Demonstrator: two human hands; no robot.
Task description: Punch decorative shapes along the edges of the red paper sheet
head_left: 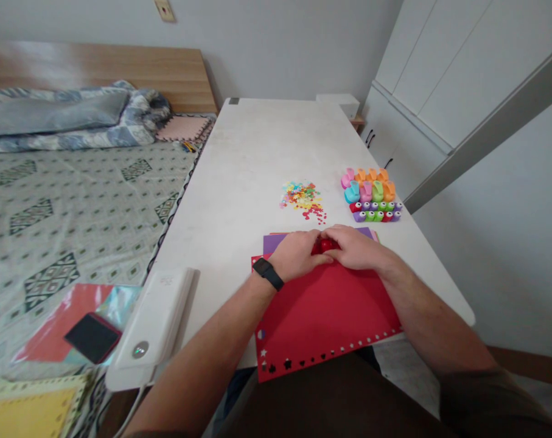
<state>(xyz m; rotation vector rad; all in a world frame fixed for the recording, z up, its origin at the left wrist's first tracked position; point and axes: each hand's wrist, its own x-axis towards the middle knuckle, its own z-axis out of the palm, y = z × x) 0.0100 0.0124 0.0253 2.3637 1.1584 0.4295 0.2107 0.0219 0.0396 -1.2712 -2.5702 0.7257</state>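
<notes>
Both hands are closed around a small red paper punch (328, 244) at the far edge of a red sheet of paper (330, 310). My left hand (299, 255), wearing a black watch, grips it from the left; my right hand (354, 246) from the right. Fingers hide most of the punch. Small punched shapes, such as stars, line the sheet's near and left edges, and that near edge overhangs the table. Beneath lies a purple sheet (272, 244). Beyond the hands is a pile of colourful paper cutouts (302, 196), with red ones nearest.
Rows of colourful paper punches (371, 193) stand at the right of the white table (252, 152). A white device with a cable (159, 316) sits at the left edge. On the bed (88, 201) lie a dark phone (93, 337) and yellow punched sheets (29, 410).
</notes>
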